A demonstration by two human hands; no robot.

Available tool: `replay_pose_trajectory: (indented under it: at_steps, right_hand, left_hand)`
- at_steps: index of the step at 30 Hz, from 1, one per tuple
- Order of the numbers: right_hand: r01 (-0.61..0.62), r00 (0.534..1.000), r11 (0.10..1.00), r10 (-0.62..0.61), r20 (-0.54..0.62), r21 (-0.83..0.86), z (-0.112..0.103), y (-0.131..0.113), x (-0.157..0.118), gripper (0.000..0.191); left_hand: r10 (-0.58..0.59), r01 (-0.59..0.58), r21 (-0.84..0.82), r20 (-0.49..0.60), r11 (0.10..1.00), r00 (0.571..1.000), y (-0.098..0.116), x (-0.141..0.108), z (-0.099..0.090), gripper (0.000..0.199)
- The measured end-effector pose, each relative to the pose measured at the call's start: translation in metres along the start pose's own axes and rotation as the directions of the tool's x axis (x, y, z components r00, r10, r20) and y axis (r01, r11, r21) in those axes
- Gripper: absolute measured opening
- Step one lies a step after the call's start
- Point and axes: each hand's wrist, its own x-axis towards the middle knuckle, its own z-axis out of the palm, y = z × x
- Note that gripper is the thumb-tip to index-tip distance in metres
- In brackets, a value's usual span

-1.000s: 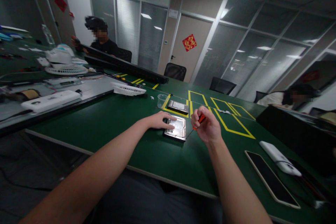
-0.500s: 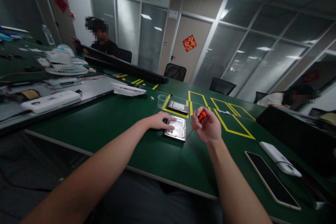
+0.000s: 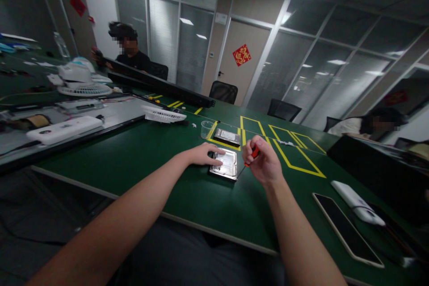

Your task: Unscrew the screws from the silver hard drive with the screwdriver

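A silver hard drive (image 3: 229, 166) lies flat on the green table in front of me. My left hand (image 3: 204, 154) grips its left side, with thumb and fingers spread over the top face. In my right hand (image 3: 263, 158) the fingers are wrapped round the orange-red handle of a screwdriver (image 3: 255, 152). Its thin shaft slants down to the left, and the tip is at the drive's lower right corner; I cannot tell whether it sits in a screw. Behind, a second hard drive (image 3: 228, 136) with a white label lies inside a yellow tape outline.
A clear plastic cup (image 3: 207, 129) stands left of the second drive. Leftward are a white fan part (image 3: 164, 115) and a white power bank-like device (image 3: 65, 129). A phone (image 3: 346, 228) and another white device (image 3: 357, 202) lie at right. Two people sit across the room.
My right hand has turned a little round the screwdriver, so less of the handle shows. My left hand and the hard drive stay in place.
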Motion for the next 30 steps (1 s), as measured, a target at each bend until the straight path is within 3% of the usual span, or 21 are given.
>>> replay_pose_trajectory:
  at_steps: [12,19,30]
  right_hand:
    - [-0.042,0.999,0.997,0.041,0.024,0.059,-0.0034,0.001,0.0007,0.018]
    - [-0.073,0.997,0.991,0.074,-0.002,0.111,-0.0069,0.0019,0.0049,0.042]
    - [-0.048,0.999,0.993,0.048,-0.001,0.106,-0.0035,0.0026,0.004,0.032]
  left_hand:
    - [0.04,-0.039,0.019,-0.02,0.999,0.999,-0.0081,0.0048,0.0041,0.072]
    - [0.021,-0.021,0.022,-0.009,1.0,1.0,-0.0065,0.0042,0.003,0.074]
    - [-0.004,0.004,0.018,0.005,1.0,1.0,-0.005,0.003,0.0018,0.076]
